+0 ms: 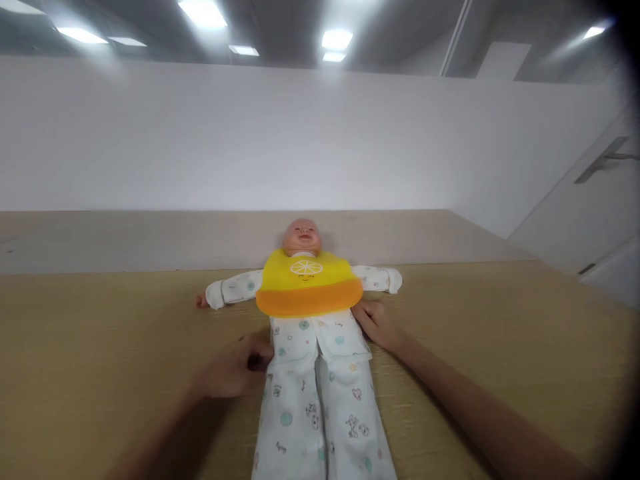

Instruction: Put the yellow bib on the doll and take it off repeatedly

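Note:
A baby doll [302, 237] lies on its back, arms stretched out sideways. It wears a yellow bib [325, 267] with an orange lower pocket and a white citrus-slice print. Below the bib show a white patterned shirt [295, 340] and matching trousers [295, 420]. At the shirt's left edge, near the hem, my left hand [233, 368] is closed with fingers curled against the fabric; it is slightly blurred. My right hand [377, 323] is closed at the shirt's right side, just under the bib's corner, its fingertips partly hidden.
The doll rests on a wide tan tabletop [110, 347]. A paler strip [125, 240] runs along its back, below a white wall [225, 140]. On the far right is a door with a metal handle [603, 160]. Ceiling lights shine above.

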{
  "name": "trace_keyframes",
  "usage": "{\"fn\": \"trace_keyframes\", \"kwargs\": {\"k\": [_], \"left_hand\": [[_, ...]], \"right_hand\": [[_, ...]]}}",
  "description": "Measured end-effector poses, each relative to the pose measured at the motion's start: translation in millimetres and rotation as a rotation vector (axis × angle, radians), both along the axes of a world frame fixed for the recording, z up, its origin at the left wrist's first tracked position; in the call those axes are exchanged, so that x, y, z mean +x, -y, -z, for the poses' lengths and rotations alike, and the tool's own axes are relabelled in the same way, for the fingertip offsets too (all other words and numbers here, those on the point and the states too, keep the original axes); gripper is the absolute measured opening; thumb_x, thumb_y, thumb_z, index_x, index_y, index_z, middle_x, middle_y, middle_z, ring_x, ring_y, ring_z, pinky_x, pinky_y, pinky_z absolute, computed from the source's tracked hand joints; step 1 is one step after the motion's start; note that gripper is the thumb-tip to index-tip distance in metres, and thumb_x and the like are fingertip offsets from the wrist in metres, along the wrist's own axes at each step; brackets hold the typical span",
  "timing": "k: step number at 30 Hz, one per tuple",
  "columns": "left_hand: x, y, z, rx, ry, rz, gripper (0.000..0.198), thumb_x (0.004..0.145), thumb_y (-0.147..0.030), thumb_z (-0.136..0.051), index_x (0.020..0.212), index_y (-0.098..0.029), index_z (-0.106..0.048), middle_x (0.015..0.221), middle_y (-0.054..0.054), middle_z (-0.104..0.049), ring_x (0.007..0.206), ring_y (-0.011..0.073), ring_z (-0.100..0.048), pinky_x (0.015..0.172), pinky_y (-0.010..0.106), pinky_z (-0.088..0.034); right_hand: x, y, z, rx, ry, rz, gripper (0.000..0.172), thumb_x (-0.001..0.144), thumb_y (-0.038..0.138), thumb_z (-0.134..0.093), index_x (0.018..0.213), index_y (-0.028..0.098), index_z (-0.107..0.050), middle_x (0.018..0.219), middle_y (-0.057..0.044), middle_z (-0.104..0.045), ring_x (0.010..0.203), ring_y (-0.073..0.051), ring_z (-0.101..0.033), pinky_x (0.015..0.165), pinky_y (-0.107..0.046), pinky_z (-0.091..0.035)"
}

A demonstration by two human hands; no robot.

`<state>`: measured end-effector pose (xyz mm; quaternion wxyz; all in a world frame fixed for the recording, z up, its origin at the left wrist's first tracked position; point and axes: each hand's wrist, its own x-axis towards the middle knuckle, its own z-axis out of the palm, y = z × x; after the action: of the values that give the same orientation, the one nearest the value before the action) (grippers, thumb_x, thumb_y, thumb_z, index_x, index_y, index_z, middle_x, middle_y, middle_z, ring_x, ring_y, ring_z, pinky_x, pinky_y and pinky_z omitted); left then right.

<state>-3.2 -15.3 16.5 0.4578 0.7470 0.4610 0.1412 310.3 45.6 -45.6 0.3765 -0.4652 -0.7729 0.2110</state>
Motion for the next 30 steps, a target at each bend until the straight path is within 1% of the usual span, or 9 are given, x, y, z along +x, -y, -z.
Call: {"fn": "trace_keyframes", "kwargs": {"k": [2, 3, 5, 8, 10, 14, 18, 24, 30], "left_hand": [[-2.5, -4.7, -0.8, -0.064, 0.033, 0.056, 0.022, 0.062, -0.016, -0.051, 0.054, -0.019, -0.031, 0.057, -0.005, -0.027, 0.056, 0.01, -0.024, 0.053, 0.029, -0.016], [-3.5, -7.2, -0.1, -0.081, 0.088, 0.045, 0.021, 0.061, -0.015, -0.05, 0.054, -0.02, -0.031, 0.057, -0.005, -0.027, 0.056, 0.0102, -0.024, 0.053, 0.029, -0.017], [-4.7, -11.5, 3.7, -0.068, 0.233, -0.072, 0.023, 0.063, -0.018, -0.053, 0.055, -0.02, -0.031, 0.057, -0.005, -0.029, 0.057, 0.0104, -0.025, 0.053, 0.028, -0.018], [-4.8, -15.6, 12.8, -0.029, 0.382, -0.323, 0.03, 0.075, -0.03, -0.059, 0.059, -0.02, -0.036, 0.055, -0.006, -0.034, 0.054, 0.0102, -0.026, 0.051, 0.027, -0.019], [-4.0, -17.8, 18.6, 0.001, 0.449, -0.424, 0.03, 0.083, -0.036, -0.057, 0.063, -0.02, -0.041, 0.053, -0.006, -0.038, 0.051, 0.0103, -0.028, 0.05, 0.026, -0.02], [0.5, -24.8, 25.3, 0.049, 0.552, -0.49, 0.034, 0.088, -0.041, -0.052, 0.062, -0.018, -0.048, 0.056, -0.004, -0.048, 0.051, 0.0108, -0.037, 0.049, 0.026, -0.025], [8.6, -32.4, 23.4, -0.005, 0.601, -0.594, 0.045, 0.089, -0.05, -0.049, 0.057, -0.018, -0.047, 0.051, -0.003, -0.045, 0.047, 0.0107, -0.034, 0.045, 0.027, -0.021], [11.5, -32.2, 16.2, -0.06, 0.71, -0.567, 0.045, 0.085, -0.045, -0.056, 0.051, -0.019, -0.044, 0.049, -0.003, -0.038, 0.048, 0.0113, -0.03, 0.048, 0.028, -0.023], [8.9, -29.4, 15.2, -0.065, 0.734, -0.568, 0.044, 0.085, -0.045, -0.056, 0.052, -0.019, -0.043, 0.049, -0.003, -0.037, 0.049, 0.0112, -0.03, 0.049, 0.027, -0.025]], "right_hand": [[0.1, -0.1, 0.0, -0.002, -0.014, -0.006, 0.044, 0.093, 0.04, -0.038, 0.055, 0.019, -0.03, 0.051, 0.002, -0.038, 0.049, -0.01, -0.034, 0.05, -0.025, -0.023], [0.1, -0.1, -0.2, -0.008, -0.028, -0.015, 0.043, 0.093, 0.039, -0.038, 0.056, 0.019, -0.031, 0.051, 0.002, -0.038, 0.05, -0.01, -0.034, 0.051, -0.025, -0.024], [0.3, 0.1, -1.1, -0.017, -0.075, -0.037, 0.039, 0.092, 0.038, -0.04, 0.058, 0.019, -0.035, 0.054, 0.002, -0.04, 0.052, -0.011, -0.036, 0.052, -0.024, -0.027], [1.4, 0.8, -3.3, -0.009, -0.164, -0.039, 0.034, 0.091, 0.038, -0.045, 0.062, 0.019, -0.04, 0.059, 0.002, -0.041, 0.056, -0.011, -0.038, 0.054, -0.023, -0.03], [2.8, 1.3, -4.9, -0.026, -0.225, -0.041, 0.033, 0.09, 0.039, -0.048, 0.064, 0.019, -0.042, 0.06, 0.002, -0.042, 0.056, -0.011, -0.039, 0.053, -0.023, -0.03], [5.0, 0.9, -9.7, -0.251, -0.404, -0.151, 0.036, 0.089, 0.048, -0.052, 0.068, 0.019, -0.047, 0.057, 0.003, -0.047, 0.05, -0.01, -0.043, 0.047, -0.022, -0.03], [3.3, -0.5, -18.5, -0.408, -0.544, -0.166, 0.046, 0.088, 0.058, -0.048, 0.065, 0.018, -0.049, 0.053, 0.001, -0.051, 0.044, -0.009, -0.042, 0.043, -0.022, -0.026], [0.6, 3.2, -28.6, -0.402, -0.553, -0.122, 0.054, 0.086, 0.063, -0.051, 0.058, 0.017, -0.052, 0.052, 0.0, -0.051, 0.047, -0.009, -0.043, 0.046, -0.022, -0.027], [2.8, -0.4, -19.1, -0.467, -0.685, -0.183, 0.055, 0.086, 0.063, -0.053, 0.058, 0.015, -0.057, 0.052, -0.001, -0.053, 0.046, -0.008, -0.044, 0.046, -0.022, -0.026]]}}
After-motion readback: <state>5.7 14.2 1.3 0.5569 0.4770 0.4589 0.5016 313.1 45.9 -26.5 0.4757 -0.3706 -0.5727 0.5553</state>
